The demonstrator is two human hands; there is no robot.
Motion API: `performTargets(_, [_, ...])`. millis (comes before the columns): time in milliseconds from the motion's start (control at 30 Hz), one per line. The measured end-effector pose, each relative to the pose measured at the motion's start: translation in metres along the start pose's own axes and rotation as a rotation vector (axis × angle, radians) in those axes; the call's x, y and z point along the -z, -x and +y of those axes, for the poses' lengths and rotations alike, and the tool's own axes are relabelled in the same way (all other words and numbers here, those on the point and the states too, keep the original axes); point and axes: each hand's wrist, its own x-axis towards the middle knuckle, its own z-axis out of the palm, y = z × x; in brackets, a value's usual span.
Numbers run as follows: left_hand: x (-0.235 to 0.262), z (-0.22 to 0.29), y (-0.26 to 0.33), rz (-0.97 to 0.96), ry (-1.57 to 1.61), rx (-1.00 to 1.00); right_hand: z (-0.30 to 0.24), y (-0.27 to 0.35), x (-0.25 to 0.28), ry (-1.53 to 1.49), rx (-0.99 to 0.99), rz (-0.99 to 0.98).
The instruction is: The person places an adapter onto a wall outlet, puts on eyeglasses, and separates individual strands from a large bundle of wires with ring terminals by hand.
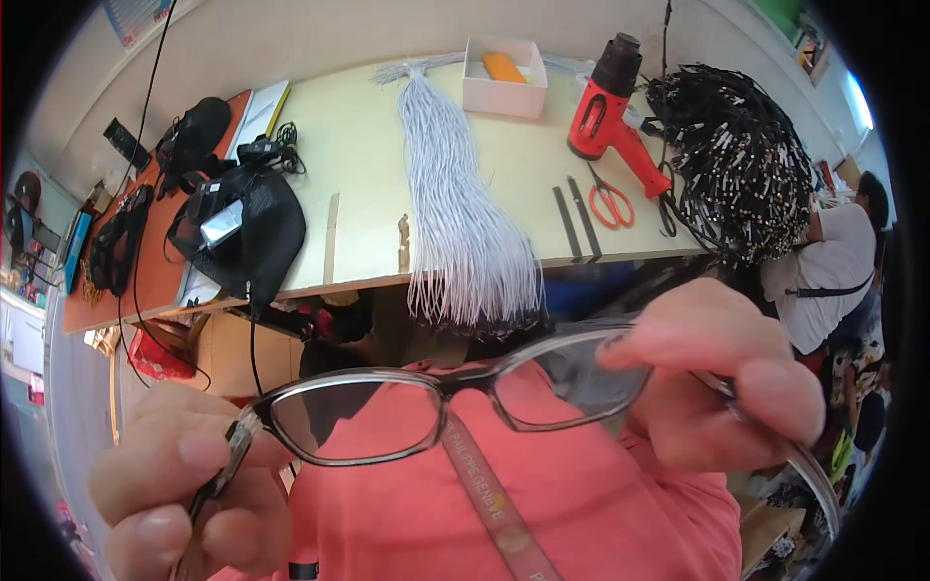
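1. Head view, close to the camera: a pair of glasses with a dark, translucent frame is held up between both hands, well above the bench and in front of the person's coral-coloured shirt.
2. The left hand is closed on the left end of the glasses, thumb and fingers pinching the hinge where the temple arm folds down; the frame runs from this hand up and to the right.
3. The right hand is closed on the right end, its fingertips pressed over the outer edge of the right lens, with the right temple arm curving down past the hand toward the lower right.
4. The two lenses and the bridge lie between the hands, the frame tilted so its right side sits higher than its left.
5. A lanyard strap runs down the shirt just below the glasses.
6. On the bench beyond: a bundle of white cords hanging over the front edge, a pale pink box holding an orange object, a red heat gun, red-handled scissors and a heap of black cords.
7. At the bench's left lies black gear with cables.
8. Another person in a white top sits at the right edge.
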Motion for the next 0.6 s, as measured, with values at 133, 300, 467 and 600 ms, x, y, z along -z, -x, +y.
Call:
performTargets(133, [0.019, 0.001, -0.001, -0.004, 0.188, -0.007, -0.004, -0.003, -0.005, -0.015, -0.127, -0.053])
performTargets(300, [0.066, 0.005, 0.003, -0.131, 0.346, 0.191, -0.038, -0.019, 0.008, -0.001, -0.332, -0.117])
performTargets(467, [0.048, -0.002, -0.011, -0.244, 0.531, 0.267, -0.03, -0.002, 0.016, -0.272, -0.124, 0.13])
performTargets(600, [0.024, 0.006, -0.031, -0.377, 0.79, 0.265, -0.024, 0.015, 0.027, -0.522, 0.093, 0.395])
